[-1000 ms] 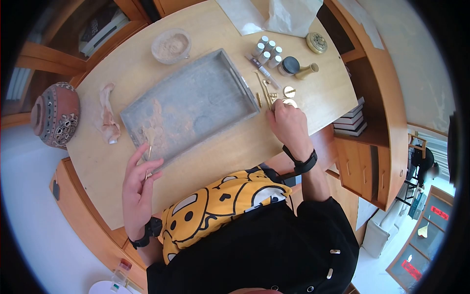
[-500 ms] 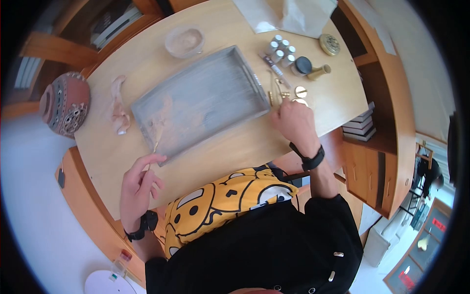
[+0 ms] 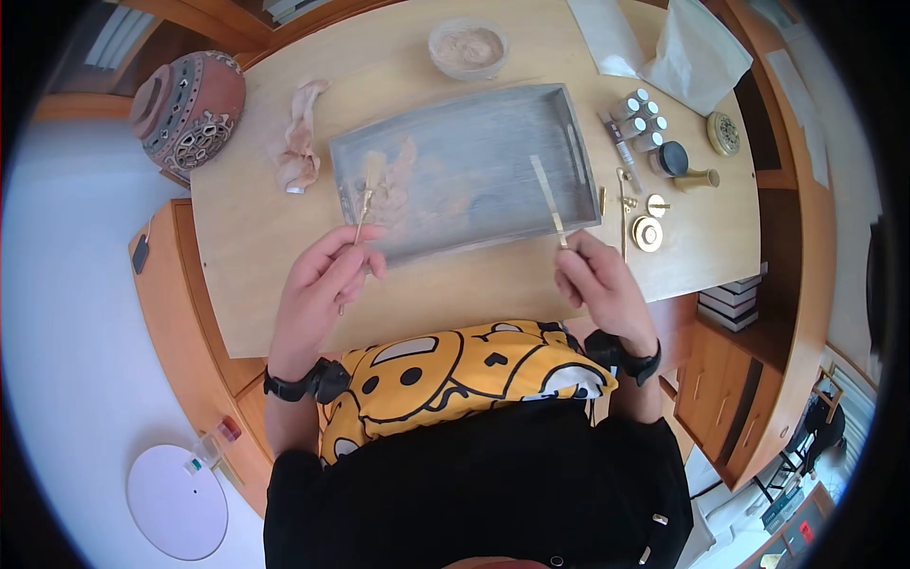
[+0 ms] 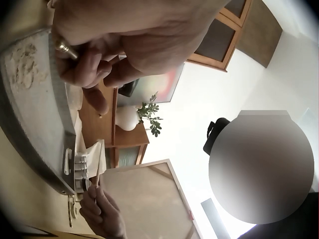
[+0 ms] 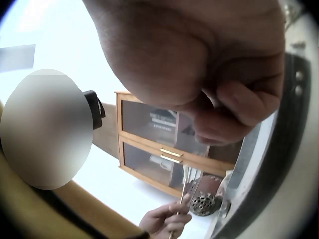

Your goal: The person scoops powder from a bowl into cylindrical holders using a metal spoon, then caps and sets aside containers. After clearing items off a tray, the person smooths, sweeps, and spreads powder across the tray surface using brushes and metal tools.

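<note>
In the head view the left hand [image 3: 322, 280] pinches the gold handle of a small brush [image 3: 373, 175], its pale bristles over the powdery left part of the grey tray [image 3: 483, 133]. My right hand [image 3: 604, 284] grips a flat gold strip-like tool [image 3: 546, 194] that points up over the tray's right part. The left wrist view shows curled left fingers around a gold rod end [image 4: 66, 50]. In the right wrist view the right hand's fingers [image 5: 234, 109] are curled, and what they hold is hidden there.
A bowl of powder [image 3: 469, 47] stands behind the tray. A crumpled cloth-like piece [image 3: 300, 142] and a patterned pot [image 3: 194, 114] are at left. Small bottles [image 3: 633, 125], a dark-lidded jar [image 3: 669, 158] and round gold pieces [image 3: 646, 233] lie at right.
My right hand has come away from the gold pieces and moved left to the tray, now with the flat gold tool in it. The left hand still holds the brush. The head view has shifted.
</note>
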A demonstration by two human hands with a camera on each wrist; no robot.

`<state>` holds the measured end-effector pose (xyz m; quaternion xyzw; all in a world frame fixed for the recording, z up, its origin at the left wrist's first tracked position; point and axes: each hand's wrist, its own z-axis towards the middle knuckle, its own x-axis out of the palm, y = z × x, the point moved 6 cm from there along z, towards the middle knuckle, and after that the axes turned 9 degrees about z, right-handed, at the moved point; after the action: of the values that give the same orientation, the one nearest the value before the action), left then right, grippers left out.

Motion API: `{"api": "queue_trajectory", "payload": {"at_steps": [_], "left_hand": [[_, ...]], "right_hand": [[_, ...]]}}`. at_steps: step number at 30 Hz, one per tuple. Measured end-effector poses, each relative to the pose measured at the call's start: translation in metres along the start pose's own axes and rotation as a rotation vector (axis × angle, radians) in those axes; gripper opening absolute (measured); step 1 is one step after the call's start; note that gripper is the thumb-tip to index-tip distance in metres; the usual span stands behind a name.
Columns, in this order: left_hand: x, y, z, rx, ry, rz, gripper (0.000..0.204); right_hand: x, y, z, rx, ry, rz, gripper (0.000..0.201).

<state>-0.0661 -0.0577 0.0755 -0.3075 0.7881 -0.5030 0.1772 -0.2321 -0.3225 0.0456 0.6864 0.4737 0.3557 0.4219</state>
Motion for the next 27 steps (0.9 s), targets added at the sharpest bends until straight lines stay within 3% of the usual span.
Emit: {"api": "queue_trajectory", "payload": {"at_steps": [3,6,11,13,15,18,20,22,24,26,27], "left_hand": [[0.014,-0.004,0.007,-0.011,-0.007,-0.075,0.037],[0.037,-0.007,0.014,0.01,-0.038,-0.173,0.038],[0.061,-0.013,0.02,-0.058,-0.007,-0.006,0.04],[0.061,-0.007,0.023,-0.041,0.015,0.014,0.039],[0.063,-0.004,0.025,-0.028,0.042,0.031,0.038],[0.057,-0.004,0.027,-0.022,-0.017,0.112,0.034],[0.039,-0.007,0.023,-0.007,-0.199,0.129,0.033],[0.014,-0.004,0.018,0.024,-0.255,0.113,0.032],[-0.019,0.003,0.011,0.047,-0.323,0.099,0.031],[-0.06,0.019,-0.006,-0.003,-0.478,0.307,0.031],[-0.069,0.03,-0.013,-0.021,-0.517,0.313,0.031]], "right_hand": [[0.03,0.012,0.01,0.037,0.14,0.025,0.022],[0.057,0.032,0.017,-0.157,0.299,-0.02,0.02],[0.082,0.037,0.029,-0.28,0.311,-0.221,0.014],[0.09,0.04,0.029,-0.436,0.271,-0.378,0.015],[0.096,0.038,0.029,-0.432,0.264,-0.384,0.016],[0.088,0.042,0.025,-0.463,0.26,-0.434,0.02],[0.074,0.043,0.016,-0.488,0.247,-0.479,0.021],[0.033,0.034,0.006,-0.306,-0.073,-0.536,0.018],[-0.004,0.023,-0.012,-0.258,-0.354,-0.719,0.019],[-0.047,-0.002,-0.033,0.036,-0.591,-1.069,0.02],[-0.056,-0.011,-0.036,0.08,-0.636,-1.129,0.024]]}}
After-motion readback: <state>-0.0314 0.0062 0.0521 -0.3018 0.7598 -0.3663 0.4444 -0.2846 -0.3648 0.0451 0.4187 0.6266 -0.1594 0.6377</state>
